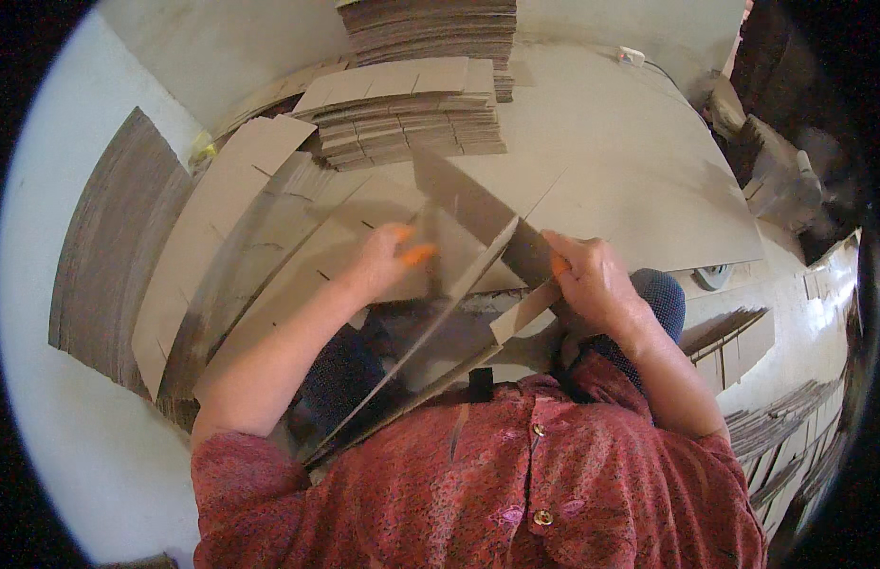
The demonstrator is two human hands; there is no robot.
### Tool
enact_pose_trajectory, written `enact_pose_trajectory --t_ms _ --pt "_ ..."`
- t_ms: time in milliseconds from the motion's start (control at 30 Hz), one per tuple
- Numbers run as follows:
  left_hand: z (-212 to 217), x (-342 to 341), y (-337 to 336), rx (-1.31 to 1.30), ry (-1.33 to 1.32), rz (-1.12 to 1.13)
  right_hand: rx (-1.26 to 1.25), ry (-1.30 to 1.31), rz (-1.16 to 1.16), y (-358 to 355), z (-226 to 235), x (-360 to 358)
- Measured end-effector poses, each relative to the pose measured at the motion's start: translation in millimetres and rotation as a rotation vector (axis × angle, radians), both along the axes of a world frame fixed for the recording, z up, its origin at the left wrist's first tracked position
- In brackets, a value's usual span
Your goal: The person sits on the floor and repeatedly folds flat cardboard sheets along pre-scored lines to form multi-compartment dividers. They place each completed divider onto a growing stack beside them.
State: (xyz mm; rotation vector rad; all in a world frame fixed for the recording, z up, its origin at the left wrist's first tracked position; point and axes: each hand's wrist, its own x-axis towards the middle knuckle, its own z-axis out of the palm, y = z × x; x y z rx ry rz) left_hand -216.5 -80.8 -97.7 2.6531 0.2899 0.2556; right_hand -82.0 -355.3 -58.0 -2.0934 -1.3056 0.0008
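My right hand (599, 287) pinches a slotted cardboard strip (516, 237) that slants up and away to the left. Other long strips (421, 341) cross it and run down toward my lap on the left; how they are joined is hard to make out. Orange covers show on fingertips of both hands. My left hand (381, 263) hovers left of the crossed strips, above cardboard on the table. Motion smears its fingers, and I cannot tell whether the faint upright shape beside them is held.
Stacks of slotted cardboard strips (407, 119) stand at the back of the table (630, 161), with a taller stack (430, 28) behind. More strips (217, 218) lean along the left wall. At the lower right are bundled cardboard pieces (781, 427). A white plug (631, 56) with a cord lies at the far edge.
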Motion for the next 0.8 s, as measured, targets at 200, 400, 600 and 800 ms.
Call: enact_pose_trajectory --t_ms 200,400,600,800 --pt "-47 -42 64 0.55 0.372 0.411 -0.183 -0.095 -0.01 10 -12 10" --pt "-23 -41 90 0.39 0.34 0.433 -0.111 -0.075 0.031 -1 -18 8" --pt "5 -35 106 -0.316 0.26 0.547 0.015 -0.058 0.098 -14 -16 3" --pt "31 -2 67 -0.199 0.193 0.304 0.122 -0.18 0.147 -8 4 -1"
